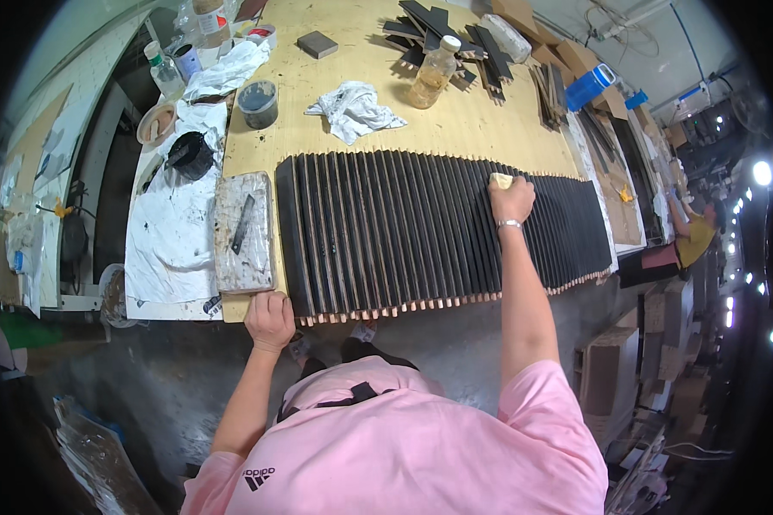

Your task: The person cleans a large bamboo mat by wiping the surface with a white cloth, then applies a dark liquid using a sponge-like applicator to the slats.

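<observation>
So the black strips lie side by side across the near part of the tabletop. I'd guess each one's light and stiff, maybe a bit slick on the dark faces, so I'd grab by the bare pale ends. Right hand is closed around a pale pad on the strips; left hand is curled at the near left corner, can't tell if it's gripping anything. As for containers: the clear bottle has amber liquid, the grey tub looks dark inside, and I can't make out the black cup's contents.
</observation>
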{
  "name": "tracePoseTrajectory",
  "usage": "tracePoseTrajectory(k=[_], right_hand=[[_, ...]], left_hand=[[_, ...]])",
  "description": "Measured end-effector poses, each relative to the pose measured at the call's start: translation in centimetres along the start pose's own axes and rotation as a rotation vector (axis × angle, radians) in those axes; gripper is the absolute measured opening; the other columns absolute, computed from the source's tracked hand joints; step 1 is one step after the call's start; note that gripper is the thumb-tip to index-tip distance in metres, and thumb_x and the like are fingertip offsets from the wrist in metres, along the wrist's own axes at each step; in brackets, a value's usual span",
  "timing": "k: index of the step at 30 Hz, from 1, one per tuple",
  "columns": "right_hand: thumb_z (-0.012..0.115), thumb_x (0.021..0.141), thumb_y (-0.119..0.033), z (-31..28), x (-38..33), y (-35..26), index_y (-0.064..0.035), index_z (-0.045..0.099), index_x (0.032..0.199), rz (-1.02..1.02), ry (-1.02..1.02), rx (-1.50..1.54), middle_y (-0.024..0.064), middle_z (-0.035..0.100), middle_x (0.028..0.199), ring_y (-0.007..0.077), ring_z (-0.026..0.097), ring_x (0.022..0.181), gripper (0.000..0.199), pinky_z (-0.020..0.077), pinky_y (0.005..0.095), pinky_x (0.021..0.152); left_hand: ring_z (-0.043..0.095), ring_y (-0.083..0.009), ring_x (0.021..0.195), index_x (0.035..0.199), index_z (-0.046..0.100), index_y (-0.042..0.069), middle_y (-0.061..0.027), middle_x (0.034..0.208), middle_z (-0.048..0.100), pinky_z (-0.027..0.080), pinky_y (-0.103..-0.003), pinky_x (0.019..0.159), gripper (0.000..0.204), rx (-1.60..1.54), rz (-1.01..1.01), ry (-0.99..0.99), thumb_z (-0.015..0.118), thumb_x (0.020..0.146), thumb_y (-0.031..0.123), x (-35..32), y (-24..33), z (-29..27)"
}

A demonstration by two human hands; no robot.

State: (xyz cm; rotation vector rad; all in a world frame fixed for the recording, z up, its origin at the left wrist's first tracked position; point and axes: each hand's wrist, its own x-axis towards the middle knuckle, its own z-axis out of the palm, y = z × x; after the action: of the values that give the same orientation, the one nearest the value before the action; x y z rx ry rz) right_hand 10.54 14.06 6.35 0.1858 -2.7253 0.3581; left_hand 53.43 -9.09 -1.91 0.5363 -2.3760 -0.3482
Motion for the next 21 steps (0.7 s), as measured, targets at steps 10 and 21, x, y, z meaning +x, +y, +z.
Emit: tracePoseTrajectory(k=[10, 21], right_hand=[[0.078, 0.068, -0.019, -5.2, -16.7, -10.8, -0.0042, 0.062, 0.093, -0.542, -0.234, 0.496, 0.0150, 0.059, 0.093, 0.0337, 0.057, 0.091, 0.033, 0.0485, 0.0452, 0.081], [0.079, 0.062, -0.017, -9.4, -21.5, -12.0, -0.0043, 0.059, 0.094, -0.732, -0.226, 0.681, 0.0152, 0.057, 0.088, 0.0343, 0.056, 0.086, 0.040, 0.0458, 0.0444, 0.075]], left_hand=[[0.057, -0.0345, 0.072, 0.090, 0.058, 0.007, -0.0126, 0.084, 0.055, 0.047, -0.045, 0.063, 0.009, 0.002, -0.005, 0.010, 0.064, 0.084, 0.009, -0.5, -0.5, -0.1], [0.057, -0.0333, 0.073, 0.089, 0.058, 0.007, -0.0116, 0.084, 0.056, 0.047, -0.044, 0.064, 0.008, -0.024, 0.022, -0.007, 0.064, 0.084, 0.009, 0.0, -0.1, -0.1]])
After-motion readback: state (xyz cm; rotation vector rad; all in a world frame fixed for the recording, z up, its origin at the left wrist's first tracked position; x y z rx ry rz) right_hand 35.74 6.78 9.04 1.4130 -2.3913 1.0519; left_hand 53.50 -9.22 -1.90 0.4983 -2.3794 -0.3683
